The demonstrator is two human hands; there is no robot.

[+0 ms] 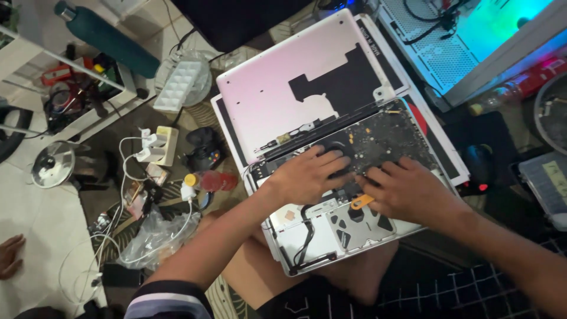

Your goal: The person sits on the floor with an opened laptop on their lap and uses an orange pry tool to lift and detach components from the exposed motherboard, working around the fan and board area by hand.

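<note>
Resting on the person's lap, the opened silver laptop chassis with its bare circuit board lies with its underside up. To the left, on the floor, are a white multi-socket power strip with plugs, a small black game controller and a crumpled clear plastic bag. Behind the chassis lies the removed pale bottom cover with a black patch, tilted and touching the rear edge of the chassis.

The left hand lies flat on the black round fan area, its fingers slightly apart and pressing down, clamped on nothing. Between the two hands a small orange plastic pry tool rests on the chassis, just beside the right hand. The right hand lies over the dark green circuit board, its fingers a little spread and bent; whether they pinch some small part I cannot tell.

The chassis looks stiff and moderately heavy, I judge, but the board and the thin black cable are fragile. It is better to hold it by the metal side edges, not by the components.
</note>
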